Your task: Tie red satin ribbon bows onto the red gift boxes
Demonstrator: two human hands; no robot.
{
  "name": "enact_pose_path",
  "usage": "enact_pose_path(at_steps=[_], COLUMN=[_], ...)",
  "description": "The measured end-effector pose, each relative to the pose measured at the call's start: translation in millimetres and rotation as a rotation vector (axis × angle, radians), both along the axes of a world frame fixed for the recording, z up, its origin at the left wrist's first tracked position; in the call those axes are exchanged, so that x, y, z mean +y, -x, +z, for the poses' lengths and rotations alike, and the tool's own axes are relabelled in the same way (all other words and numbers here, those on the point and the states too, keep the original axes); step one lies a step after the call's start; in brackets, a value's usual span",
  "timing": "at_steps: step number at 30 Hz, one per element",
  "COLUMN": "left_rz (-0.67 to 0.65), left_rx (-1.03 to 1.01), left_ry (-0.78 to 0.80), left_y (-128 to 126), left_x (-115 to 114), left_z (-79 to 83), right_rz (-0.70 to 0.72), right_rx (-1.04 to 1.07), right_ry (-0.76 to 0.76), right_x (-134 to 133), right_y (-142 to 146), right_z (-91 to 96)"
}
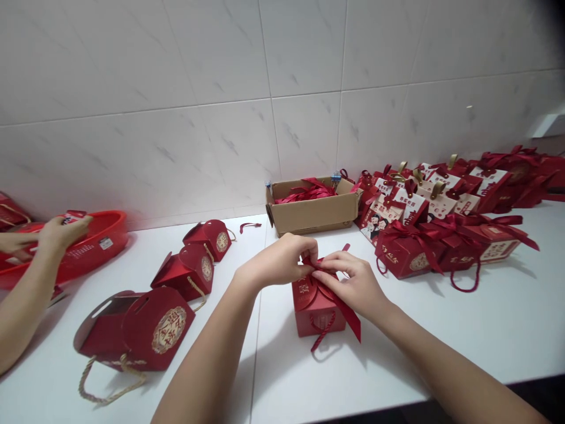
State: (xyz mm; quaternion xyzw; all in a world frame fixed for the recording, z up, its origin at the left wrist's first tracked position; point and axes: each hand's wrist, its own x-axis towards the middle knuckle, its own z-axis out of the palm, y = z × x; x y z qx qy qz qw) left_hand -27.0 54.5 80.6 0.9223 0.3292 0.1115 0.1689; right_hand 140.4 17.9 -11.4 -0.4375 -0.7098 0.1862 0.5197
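Satin ribbon (352, 318) pinched atop a red gift box (308, 315)
Left hand (279, 259) and right hand (358, 284) grip the ribbon between closed fingertips; the box sits just below the frame's centre, near a cardboard carton (315, 218).

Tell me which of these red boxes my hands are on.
The red box in front of the cardboard carton: your left hand and right hand pinch the ribbon at its top. You touch neither the boxes at left nor the cluster at right.
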Motion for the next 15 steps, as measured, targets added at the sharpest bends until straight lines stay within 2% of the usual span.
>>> enact_pose_path(at_steps=[5,8,11,15], left_rz=[-0.001,-0.004,-0.013,-0.032], left_rx=[0.021,0.049,0.054,0.034], left_ry=[-0.021,-0.039,-0.053,-0.058], left_y=[-1.0,-2.3,-3.7,-5.3], left_x=[2.1,3.3,3.0,3.6], left_z=[-2.7,-4.4,-4.9,-4.8], right_rz=[-0.040,-0.064,-0.045,0.171], right_rx=[-0.099,-0.134,-0.048,0.132], right_ry=[-0.080,-0.063,0.075,0.360], right_x=[0.4,1.1,2.7,5.0], right_y=[-1.4,-1.4,-1.9,-3.6], right_z=[-1.7,-2.7,-2.4,1.5])
